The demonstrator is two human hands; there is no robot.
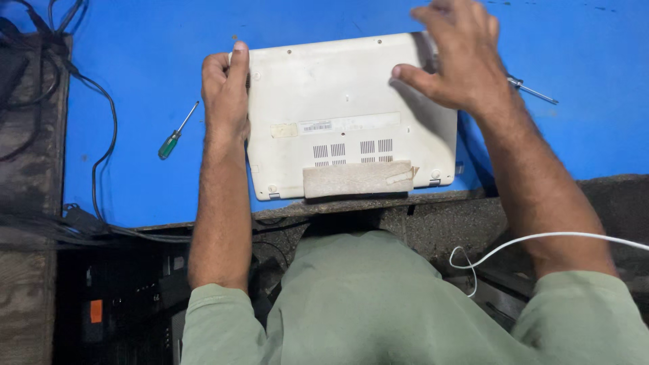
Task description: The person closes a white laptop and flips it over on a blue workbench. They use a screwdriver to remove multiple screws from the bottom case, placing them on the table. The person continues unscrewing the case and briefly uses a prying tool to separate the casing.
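A white laptop (338,101) lies upside down on the blue table top (135,67), its vents and label facing up. A strip of pale tape-covered padding (357,179) sits along its near edge. My left hand (226,91) grips the laptop's left edge, thumb on the far corner. Over the far right corner my right hand (456,57) rests with fingers spread, touching the casing there. A green-handled screwdriver (176,134) lies on the table left of my left hand.
A second metal tool (534,90) lies right of the laptop, partly behind my right wrist. Black cables (101,135) run down the left side. A white cable (534,240) crosses my right forearm. Dark worn padding (30,135) borders the table.
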